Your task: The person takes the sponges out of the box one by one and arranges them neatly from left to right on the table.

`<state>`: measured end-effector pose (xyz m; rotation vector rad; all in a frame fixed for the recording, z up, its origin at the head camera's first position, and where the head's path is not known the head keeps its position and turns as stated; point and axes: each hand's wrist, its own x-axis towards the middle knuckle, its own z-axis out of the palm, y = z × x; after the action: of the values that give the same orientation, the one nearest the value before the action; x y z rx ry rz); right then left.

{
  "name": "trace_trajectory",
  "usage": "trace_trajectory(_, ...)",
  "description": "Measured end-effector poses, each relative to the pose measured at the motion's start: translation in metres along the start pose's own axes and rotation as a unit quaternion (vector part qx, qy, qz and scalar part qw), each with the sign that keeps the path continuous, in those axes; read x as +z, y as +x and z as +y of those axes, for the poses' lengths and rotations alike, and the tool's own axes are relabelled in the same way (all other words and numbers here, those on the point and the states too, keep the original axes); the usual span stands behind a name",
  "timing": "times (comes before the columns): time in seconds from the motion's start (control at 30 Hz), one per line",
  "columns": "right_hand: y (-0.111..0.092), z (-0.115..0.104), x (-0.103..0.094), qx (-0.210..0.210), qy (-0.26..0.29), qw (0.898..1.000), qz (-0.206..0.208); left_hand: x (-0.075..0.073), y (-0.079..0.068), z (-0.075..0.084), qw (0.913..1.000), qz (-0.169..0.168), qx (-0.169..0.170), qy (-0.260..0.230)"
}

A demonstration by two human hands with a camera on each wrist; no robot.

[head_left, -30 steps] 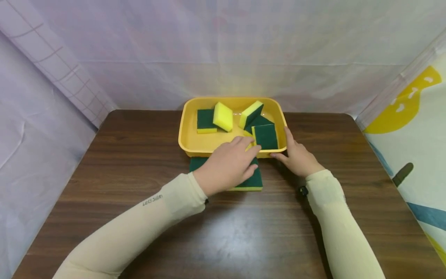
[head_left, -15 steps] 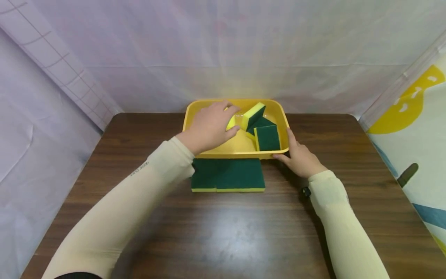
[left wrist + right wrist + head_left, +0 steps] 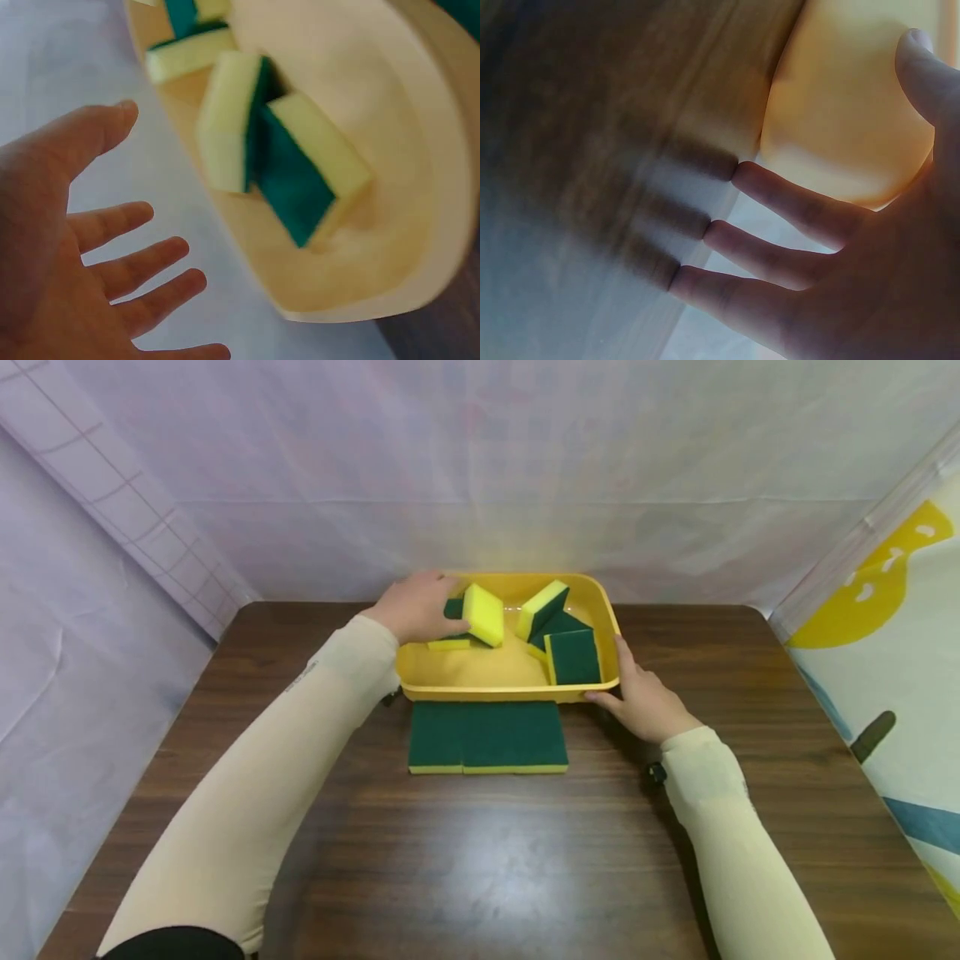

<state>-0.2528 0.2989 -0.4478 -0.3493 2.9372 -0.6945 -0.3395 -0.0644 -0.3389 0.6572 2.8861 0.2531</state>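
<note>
My left hand (image 3: 416, 606) is at the left end of a yellow plastic basin (image 3: 480, 694), fingers spread and holding nothing in the left wrist view. Nearest to it are a scouring sponge with its green side up (image 3: 453, 608), partly covered by the hand, and a tilted sponge showing yellow (image 3: 483, 614). On the basin's right side lie a standing sponge (image 3: 542, 607), a partly covered sponge (image 3: 562, 624) and a green-faced one (image 3: 574, 657). My right hand (image 3: 648, 697) rests at the basin's front right corner, thumb against its wall; straight fingers (image 3: 735, 292) reach the tabletop.
In front of the basin, sponges (image 3: 487, 735) lie edge to edge, green side up, on the dark wood table (image 3: 487, 860). Behind the basin hangs a pale cloth (image 3: 480, 468); a printed cloth (image 3: 892, 635) is at the right.
My left hand has moved from above the basin's front edge, over the tilted sponge, to the left end, uncovering the front sponges. The right hand stays at its corner.
</note>
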Motion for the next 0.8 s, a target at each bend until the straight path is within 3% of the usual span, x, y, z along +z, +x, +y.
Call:
trace_trajectory(0.37, -0.005, -0.002, 0.0, 0.005, 0.001, 1.0, -0.003, 0.018, 0.023, -0.026, 0.996, -0.076, -0.045, -0.007)
trace_trajectory(0.8, -0.007, -0.008, -0.002, 0.01, -0.001, 1.0, -0.007, 0.028, 0.021, -0.033, 0.9903, -0.121, -0.066, -0.016)
